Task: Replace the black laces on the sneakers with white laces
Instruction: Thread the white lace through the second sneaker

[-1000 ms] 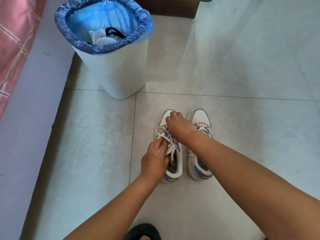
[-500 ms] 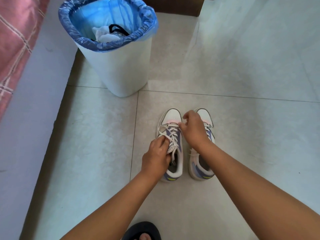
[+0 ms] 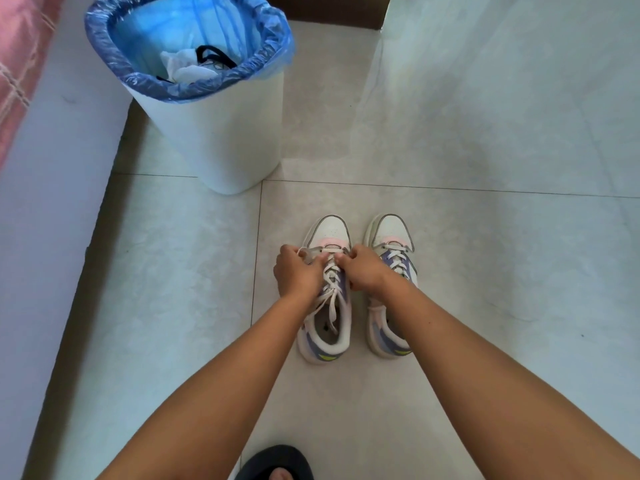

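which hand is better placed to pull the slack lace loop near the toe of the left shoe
Left. The left hand already holds the slack loop of white lace on that side of the shoe; the right hand works the opposite side.

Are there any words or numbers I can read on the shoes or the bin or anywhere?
None: no readable word, number or brand shows anywhere in the head view.
Left sneaker: only a yellow-green mark near the heel, no letters to be made out.
Right sneaker: the same kind of mark, no letters.
White trash bin with blue liner: plain, no label visible.
Both hands, left hand and right hand, cover part of the white lace.
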`<action>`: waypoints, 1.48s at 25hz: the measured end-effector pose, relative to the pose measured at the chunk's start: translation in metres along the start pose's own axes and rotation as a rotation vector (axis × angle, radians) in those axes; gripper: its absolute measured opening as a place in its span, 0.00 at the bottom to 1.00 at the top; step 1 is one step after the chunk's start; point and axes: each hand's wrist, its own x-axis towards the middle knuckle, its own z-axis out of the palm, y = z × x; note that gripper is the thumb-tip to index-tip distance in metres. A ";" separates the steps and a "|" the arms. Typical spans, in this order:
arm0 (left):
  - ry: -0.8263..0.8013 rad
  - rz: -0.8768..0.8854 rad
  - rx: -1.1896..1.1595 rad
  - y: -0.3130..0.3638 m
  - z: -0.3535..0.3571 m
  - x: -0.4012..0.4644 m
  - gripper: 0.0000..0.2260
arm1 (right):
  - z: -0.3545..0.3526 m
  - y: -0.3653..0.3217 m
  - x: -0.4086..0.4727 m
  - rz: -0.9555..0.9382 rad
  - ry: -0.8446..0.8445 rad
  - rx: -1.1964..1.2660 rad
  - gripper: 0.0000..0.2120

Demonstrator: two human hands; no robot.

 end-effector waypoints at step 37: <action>-0.300 0.499 -0.079 -0.013 0.064 -0.096 0.23 | -0.045 0.071 -0.076 -0.567 0.376 -0.837 0.11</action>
